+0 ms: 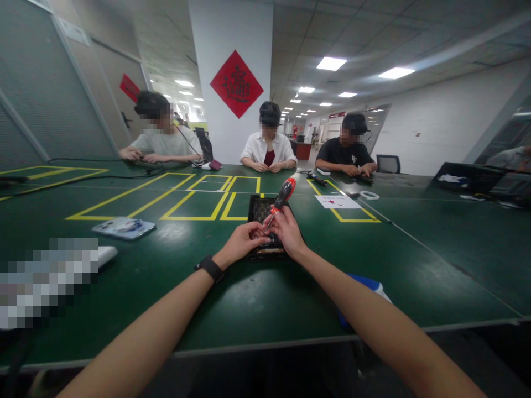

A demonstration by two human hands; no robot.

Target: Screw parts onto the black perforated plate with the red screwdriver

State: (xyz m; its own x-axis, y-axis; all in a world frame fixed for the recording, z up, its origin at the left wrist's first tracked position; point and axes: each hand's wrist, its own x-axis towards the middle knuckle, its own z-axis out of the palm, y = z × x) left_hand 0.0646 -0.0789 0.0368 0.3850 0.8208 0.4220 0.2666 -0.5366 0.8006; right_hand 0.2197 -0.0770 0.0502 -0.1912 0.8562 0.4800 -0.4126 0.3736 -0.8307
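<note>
My right hand [287, 231] is closed round a red and black screwdriver [282, 196], whose handle points up and away from me. My left hand [244, 239] is pinched at the screwdriver's shaft near the tip; what it grips there is too small to make out. Both hands hover over a black tray-like device [258, 208] lying on the green table [249, 298]. A black band sits on my left wrist [211, 268].
Three people sit across the table, hands on its far edge. A flat plastic-wrapped item [123, 227] lies to the left, a white paper [337, 202] and tape roll [369, 194] to the right. A blue and white object [365, 284] sits under my right forearm. Yellow lines mark the tabletop.
</note>
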